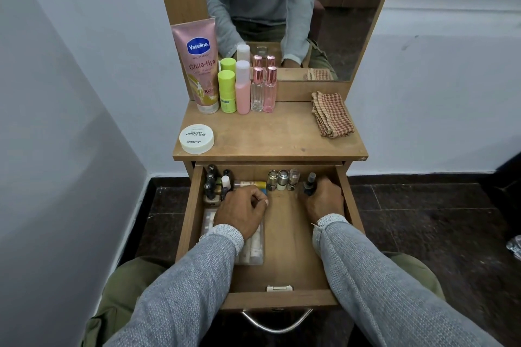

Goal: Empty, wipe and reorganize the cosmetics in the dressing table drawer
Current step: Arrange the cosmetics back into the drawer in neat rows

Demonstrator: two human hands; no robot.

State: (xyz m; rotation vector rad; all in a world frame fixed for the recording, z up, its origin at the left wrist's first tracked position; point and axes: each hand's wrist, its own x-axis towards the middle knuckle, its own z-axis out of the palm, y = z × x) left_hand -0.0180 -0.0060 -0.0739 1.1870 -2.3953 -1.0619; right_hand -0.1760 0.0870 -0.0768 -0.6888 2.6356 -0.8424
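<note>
Wooden drawer (189, 222): open, bottles along our far wall
Left hand (242, 211): clenched, grasp unclear
Right hand (324, 200): grasping dark bottle (309, 184)

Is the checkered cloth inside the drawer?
No, the checkered cloth lies folded on the table top, up above the open drawer.

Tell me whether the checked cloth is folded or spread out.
Folded. The checked cloth lies in stacked layers on the tabletop, right of the bottles.
</note>
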